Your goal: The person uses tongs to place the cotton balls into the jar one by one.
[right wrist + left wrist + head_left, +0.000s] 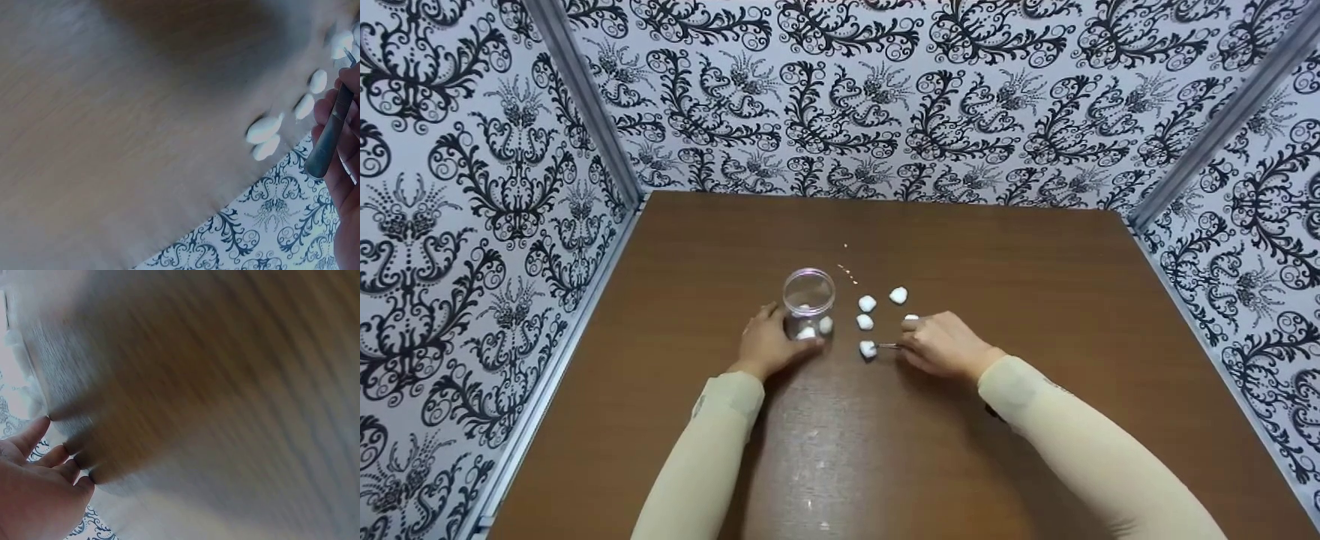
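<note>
A clear jar [809, 289] stands upright with several white cotton balls inside. My left hand [769, 341] holds it low on its left side, thumb across the front and fingers behind. In the left wrist view the jar shows only in part, beyond the left fingertips [42, 427]. My right hand [946, 343] grips a metal fork [332, 132] by its flat, rounded handle. Its narrow front end meets a cotton ball [868, 349] to the right of the jar. The fork's neck is hidden by the fingers in the right wrist view.
Several more cotton balls lie loose, such as one cotton ball [898, 295] behind the right hand and another [867, 304] right of the jar. Small pale flecks [847, 271] dot the brown table [997, 247]. Patterned walls [870, 112] border it at the back and sides.
</note>
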Action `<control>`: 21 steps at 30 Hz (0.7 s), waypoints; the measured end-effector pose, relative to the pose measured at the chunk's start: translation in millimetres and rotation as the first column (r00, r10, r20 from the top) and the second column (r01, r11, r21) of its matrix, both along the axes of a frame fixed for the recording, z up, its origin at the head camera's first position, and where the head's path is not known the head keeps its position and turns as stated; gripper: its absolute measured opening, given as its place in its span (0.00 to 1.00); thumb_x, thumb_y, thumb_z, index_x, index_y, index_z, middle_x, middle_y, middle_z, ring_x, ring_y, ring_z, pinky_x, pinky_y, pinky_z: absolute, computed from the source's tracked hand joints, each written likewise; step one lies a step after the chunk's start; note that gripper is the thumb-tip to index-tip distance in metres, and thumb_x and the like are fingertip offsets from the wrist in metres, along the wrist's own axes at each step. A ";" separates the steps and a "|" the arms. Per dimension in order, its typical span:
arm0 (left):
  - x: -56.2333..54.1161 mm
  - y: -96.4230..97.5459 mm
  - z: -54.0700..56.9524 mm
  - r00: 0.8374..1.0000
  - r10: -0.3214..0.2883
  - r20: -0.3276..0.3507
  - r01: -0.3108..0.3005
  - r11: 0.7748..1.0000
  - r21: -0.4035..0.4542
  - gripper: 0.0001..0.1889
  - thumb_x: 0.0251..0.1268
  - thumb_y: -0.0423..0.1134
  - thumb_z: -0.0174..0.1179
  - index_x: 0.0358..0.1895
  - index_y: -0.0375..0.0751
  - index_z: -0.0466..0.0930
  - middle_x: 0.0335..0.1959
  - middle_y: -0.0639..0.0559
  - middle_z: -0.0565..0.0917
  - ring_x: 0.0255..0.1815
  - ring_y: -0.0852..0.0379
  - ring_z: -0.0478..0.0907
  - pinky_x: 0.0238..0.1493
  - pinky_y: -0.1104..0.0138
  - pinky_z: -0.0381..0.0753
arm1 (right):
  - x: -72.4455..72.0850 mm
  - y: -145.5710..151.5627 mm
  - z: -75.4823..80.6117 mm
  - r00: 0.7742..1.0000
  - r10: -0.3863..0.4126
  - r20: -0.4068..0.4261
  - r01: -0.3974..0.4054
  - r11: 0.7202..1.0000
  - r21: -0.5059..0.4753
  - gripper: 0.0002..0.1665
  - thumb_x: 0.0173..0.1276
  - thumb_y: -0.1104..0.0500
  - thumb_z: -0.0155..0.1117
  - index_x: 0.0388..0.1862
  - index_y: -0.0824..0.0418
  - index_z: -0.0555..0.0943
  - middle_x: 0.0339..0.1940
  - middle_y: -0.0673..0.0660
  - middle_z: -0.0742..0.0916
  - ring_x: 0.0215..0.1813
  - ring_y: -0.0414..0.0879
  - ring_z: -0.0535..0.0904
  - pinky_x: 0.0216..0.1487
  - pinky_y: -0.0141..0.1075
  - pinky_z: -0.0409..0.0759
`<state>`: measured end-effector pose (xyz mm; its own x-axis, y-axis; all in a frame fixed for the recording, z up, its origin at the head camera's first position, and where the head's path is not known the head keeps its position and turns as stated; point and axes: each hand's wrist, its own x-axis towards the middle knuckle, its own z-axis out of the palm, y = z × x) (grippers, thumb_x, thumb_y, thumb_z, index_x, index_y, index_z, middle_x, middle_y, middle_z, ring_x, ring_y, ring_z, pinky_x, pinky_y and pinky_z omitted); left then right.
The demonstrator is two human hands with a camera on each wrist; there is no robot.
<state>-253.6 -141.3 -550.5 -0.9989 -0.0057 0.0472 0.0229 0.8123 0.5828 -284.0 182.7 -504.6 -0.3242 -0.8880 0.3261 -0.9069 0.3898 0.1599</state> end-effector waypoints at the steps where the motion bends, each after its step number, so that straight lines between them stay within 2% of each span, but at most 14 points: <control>1: 0.0 0.0 0.3 1.000 0.001 0.001 -0.001 1.000 0.000 0.50 0.45 0.67 0.73 0.72 0.43 0.70 0.71 0.32 0.67 0.72 0.32 0.60 0.70 0.43 0.58 | -0.3 2.3 1.2 1.000 -0.001 0.003 0.001 1.000 -0.007 0.08 0.57 0.58 0.73 0.24 0.56 0.81 0.24 0.49 0.76 0.19 0.45 0.74 0.16 0.43 0.73; 9: 0.7 0.1 2.2 1.000 0.002 0.007 -0.002 1.000 0.010 0.50 0.45 0.66 0.73 0.71 0.42 0.71 0.71 0.32 0.66 0.72 0.31 0.60 0.70 0.43 0.57 | -4.1 21.5 16.8 0.998 -0.037 0.042 0.038 0.999 -0.022 0.02 0.58 0.60 0.72 0.31 0.56 0.87 0.27 0.49 0.81 0.20 0.44 0.74 0.18 0.44 0.75; 15: 0.5 -0.4 1.2 1.000 0.006 0.024 -0.007 0.999 0.036 0.50 0.45 0.66 0.73 0.72 0.45 0.70 0.72 0.34 0.65 0.73 0.33 0.58 0.71 0.44 0.56 | -6.3 30.0 27.3 0.999 -0.047 0.018 0.047 0.998 -0.030 0.04 0.57 0.61 0.73 0.28 0.58 0.85 0.24 0.50 0.76 0.17 0.43 0.68 0.15 0.43 0.70; 21: 0.1 0.1 -0.5 1.000 0.015 0.018 -0.016 0.999 0.040 0.50 0.45 0.66 0.73 0.71 0.44 0.71 0.72 0.35 0.66 0.73 0.33 0.58 0.71 0.45 0.56 | -5.2 34.0 28.4 0.998 -0.061 0.023 0.061 0.998 0.017 0.06 0.57 0.61 0.72 0.25 0.58 0.82 0.22 0.50 0.75 0.17 0.41 0.65 0.15 0.42 0.70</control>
<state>-253.5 -141.1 -551.0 -0.9993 -0.0228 0.0288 -0.0003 0.7885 0.6150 -289.2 216.7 -476.3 -0.3850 -0.8715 0.3038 -0.8852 0.4418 0.1457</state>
